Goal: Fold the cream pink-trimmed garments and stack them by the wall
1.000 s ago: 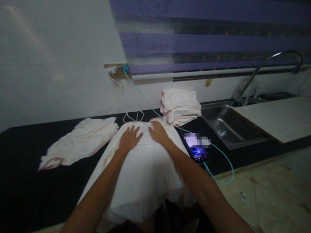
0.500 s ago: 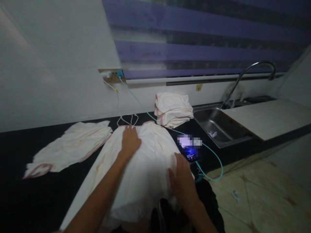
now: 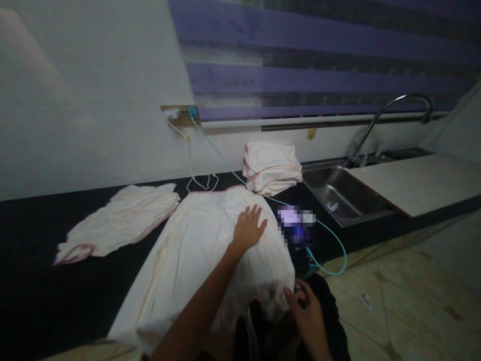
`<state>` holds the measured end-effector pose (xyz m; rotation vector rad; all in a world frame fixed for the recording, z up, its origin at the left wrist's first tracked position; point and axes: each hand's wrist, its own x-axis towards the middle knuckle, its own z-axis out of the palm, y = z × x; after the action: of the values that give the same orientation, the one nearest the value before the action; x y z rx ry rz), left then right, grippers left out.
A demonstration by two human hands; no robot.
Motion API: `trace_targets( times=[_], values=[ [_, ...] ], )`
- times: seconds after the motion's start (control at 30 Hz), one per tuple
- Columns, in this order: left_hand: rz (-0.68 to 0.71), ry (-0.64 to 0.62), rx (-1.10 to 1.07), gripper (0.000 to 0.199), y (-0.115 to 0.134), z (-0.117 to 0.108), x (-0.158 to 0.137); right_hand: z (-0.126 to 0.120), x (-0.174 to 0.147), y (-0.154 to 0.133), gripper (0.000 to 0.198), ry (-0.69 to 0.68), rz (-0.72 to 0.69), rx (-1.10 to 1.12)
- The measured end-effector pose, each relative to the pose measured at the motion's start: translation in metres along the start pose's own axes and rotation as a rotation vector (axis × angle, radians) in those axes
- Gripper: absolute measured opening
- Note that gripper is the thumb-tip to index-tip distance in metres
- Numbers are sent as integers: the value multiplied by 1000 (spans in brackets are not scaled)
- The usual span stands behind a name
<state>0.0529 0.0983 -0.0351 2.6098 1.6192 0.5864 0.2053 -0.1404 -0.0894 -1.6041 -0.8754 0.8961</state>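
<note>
A large white cloth (image 3: 195, 235) with a pink-edged top lies spread on the black counter, its near end hanging over the front edge. My left hand (image 3: 248, 229) rests flat on its upper right part, fingers stretched out. Down at the cloth's lower right edge, my right hand (image 3: 306, 306) has its thumb and curled fingers closed on the border; part of the grip is hidden. To the left lies another white cloth (image 3: 124, 218) with pink trim, loosely folded. Behind the spread cloth stands a folded stack of similar cloths (image 3: 272, 168).
A phone (image 3: 298, 233), partly blurred out, lies right of the cloth on a teal cable (image 3: 343, 250). Further right are a steel sink (image 3: 345, 198), a tall faucet (image 3: 370, 128) and a pale board (image 3: 424, 180). A wall outlet (image 3: 180, 115) holds two plugs.
My left hand has moved right across the cloth from its top edge. My right hand has come down and nearer to the cloth's lower right edge, its fingers now curled. The view has shifted slightly.
</note>
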Motion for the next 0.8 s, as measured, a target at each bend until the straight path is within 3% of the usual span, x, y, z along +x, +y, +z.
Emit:
trace_targets(
  times=[0.1, 0.23, 0.33, 0.5, 0.67, 0.8],
  values=[
    [-10, 13, 11, 64, -1, 0, 0, -5, 3, -8, 55, -166, 29, 16],
    [-27, 8, 3, 63, 1, 1, 1, -25, 8, -23, 54, -173, -41, 72],
    [-45, 17, -16, 60, 1, 0, 3, -40, 10, -33, 52, -227, 21, 66],
    [-104, 13, -66, 56, -5, -2, 12, -74, 5, -59, 44, -437, 124, -41],
    [-160, 24, -84, 55, -10, 0, 17, -144, 7, -96, 40, -439, 134, -305],
    [-213, 33, -73, 64, -9, 1, 16, -220, 43, -133, 36, -379, 21, -626]
  ],
)
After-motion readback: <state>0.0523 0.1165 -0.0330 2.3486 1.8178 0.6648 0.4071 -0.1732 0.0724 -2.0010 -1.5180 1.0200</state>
